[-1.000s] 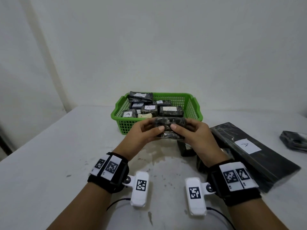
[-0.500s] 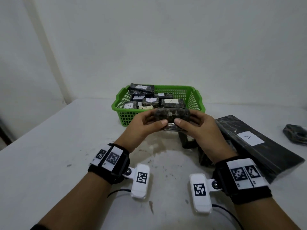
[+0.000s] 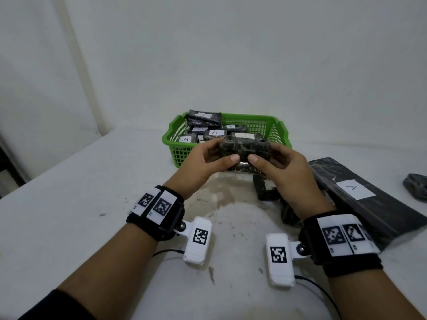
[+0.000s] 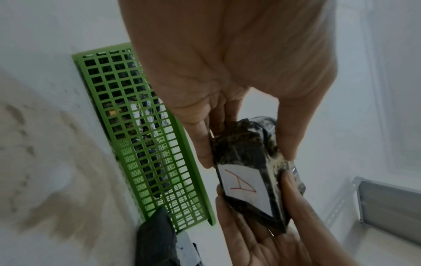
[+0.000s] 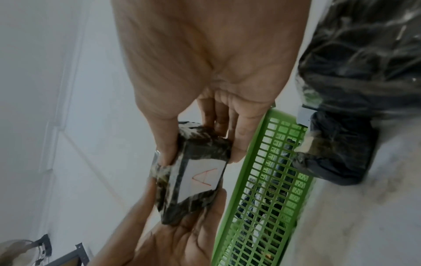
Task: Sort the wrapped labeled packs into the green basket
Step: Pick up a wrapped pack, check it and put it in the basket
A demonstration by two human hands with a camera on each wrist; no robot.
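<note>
Both the left hand and right hand grip a dark wrapped pack labeled A beside the green basket.

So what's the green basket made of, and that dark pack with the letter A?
The green lattice basket looks like moulded plastic: stiff, even grid holes, dull sheen. The small dark pack held by both hands seems wrapped in crinkly, glossy plastic film; its white label looks like paper.

green basket right half open, packs crowd left
</note>
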